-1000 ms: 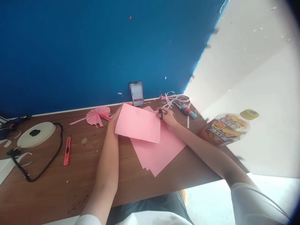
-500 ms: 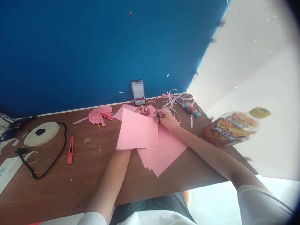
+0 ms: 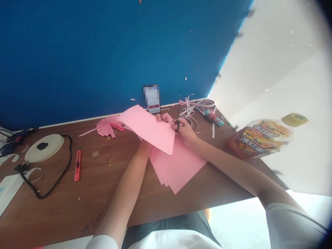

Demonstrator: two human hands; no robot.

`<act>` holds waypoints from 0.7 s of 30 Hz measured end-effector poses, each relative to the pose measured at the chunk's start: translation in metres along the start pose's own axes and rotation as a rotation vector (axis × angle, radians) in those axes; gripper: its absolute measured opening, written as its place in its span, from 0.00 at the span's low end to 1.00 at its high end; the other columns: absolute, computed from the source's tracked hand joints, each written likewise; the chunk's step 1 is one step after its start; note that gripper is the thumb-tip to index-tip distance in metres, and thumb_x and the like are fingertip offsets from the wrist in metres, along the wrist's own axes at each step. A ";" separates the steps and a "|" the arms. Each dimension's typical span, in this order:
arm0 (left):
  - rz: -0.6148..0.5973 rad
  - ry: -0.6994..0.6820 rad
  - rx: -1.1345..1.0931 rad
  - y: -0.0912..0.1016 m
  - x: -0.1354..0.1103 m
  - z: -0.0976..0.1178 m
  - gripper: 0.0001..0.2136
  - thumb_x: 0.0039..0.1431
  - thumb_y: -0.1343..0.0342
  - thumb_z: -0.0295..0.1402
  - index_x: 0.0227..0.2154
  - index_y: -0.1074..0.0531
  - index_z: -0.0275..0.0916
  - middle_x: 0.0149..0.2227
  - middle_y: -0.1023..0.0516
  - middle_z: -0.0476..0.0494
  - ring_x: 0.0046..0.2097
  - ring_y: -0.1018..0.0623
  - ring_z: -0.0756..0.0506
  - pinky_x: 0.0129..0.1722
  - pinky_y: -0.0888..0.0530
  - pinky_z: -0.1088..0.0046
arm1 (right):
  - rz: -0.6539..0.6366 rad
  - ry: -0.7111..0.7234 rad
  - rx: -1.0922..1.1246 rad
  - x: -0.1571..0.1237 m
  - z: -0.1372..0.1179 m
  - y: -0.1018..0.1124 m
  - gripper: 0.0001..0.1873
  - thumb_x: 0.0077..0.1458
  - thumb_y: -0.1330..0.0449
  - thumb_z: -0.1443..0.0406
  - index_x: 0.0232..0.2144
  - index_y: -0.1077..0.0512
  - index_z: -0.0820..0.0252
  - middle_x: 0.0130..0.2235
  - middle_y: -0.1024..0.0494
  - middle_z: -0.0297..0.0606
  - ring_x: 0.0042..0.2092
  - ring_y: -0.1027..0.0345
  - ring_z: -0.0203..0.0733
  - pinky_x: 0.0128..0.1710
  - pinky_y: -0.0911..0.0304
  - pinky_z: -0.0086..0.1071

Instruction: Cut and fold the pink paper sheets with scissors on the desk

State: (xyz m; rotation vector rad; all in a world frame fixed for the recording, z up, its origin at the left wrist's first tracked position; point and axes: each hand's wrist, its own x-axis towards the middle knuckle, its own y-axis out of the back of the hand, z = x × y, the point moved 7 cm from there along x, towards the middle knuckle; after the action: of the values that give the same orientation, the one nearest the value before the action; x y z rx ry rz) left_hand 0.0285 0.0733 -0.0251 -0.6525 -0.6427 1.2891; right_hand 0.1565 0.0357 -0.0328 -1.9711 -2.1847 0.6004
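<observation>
A pink sheet of paper (image 3: 149, 128) is raised above the table, with my left hand (image 3: 162, 118) closed on its far edge. The sheet covers most of that hand, so only some fingers show. In my right hand (image 3: 184, 128) is a pair of scissors (image 3: 177, 125) with dark handles, its blades pointing up and away from me. The scissors are close to the sheet's right corner; whether they touch it I cannot tell. Several more pink sheets (image 3: 178, 169) lie stacked and fanned on the table beneath both hands.
A pink pleated paper fan (image 3: 109, 126) and a red box cutter (image 3: 77, 165) lie to the left. Further left are a round white device (image 3: 44, 148) and a black cable (image 3: 67, 166). A phone (image 3: 152, 98) leans on the wall. Paper strips (image 3: 192, 107) and a large drink bottle (image 3: 264, 138) are right.
The raised pink sheet has turned and tilted, its left side swinging up and away from me. Both hands keep their hold, the right still with the scissors.
</observation>
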 end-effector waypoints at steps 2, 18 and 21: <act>-0.061 -0.085 -0.123 0.003 -0.006 0.006 0.19 0.63 0.56 0.43 0.19 0.46 0.39 0.23 0.43 0.46 0.30 0.37 0.48 0.38 0.35 0.67 | -0.027 0.028 -0.017 -0.002 -0.002 -0.003 0.23 0.36 0.32 0.64 0.37 0.32 0.57 0.24 0.34 0.25 0.26 0.40 0.29 0.23 0.43 0.23; 0.099 -0.010 -0.148 0.013 -0.003 0.021 0.18 0.68 0.68 0.37 0.25 0.40 0.39 0.20 0.52 0.52 0.21 0.52 0.51 0.23 0.42 0.73 | -0.528 -0.031 -0.392 -0.023 0.005 -0.037 0.19 0.42 0.33 0.61 0.38 0.31 0.59 0.25 0.26 0.31 0.25 0.36 0.32 0.24 0.45 0.26; 0.110 -0.057 -0.124 0.017 -0.013 0.025 0.15 0.66 0.62 0.40 0.30 0.36 0.38 0.23 0.45 0.49 0.24 0.42 0.53 0.28 0.36 0.75 | -0.563 -0.043 -0.429 -0.027 0.005 -0.039 0.18 0.43 0.33 0.59 0.36 0.31 0.60 0.24 0.27 0.30 0.25 0.36 0.31 0.24 0.44 0.25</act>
State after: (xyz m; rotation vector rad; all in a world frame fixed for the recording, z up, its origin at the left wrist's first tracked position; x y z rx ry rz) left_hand -0.0030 0.0653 -0.0225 -0.7631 -0.7467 1.3818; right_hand 0.1220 0.0060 -0.0182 -1.3613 -2.9031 0.0942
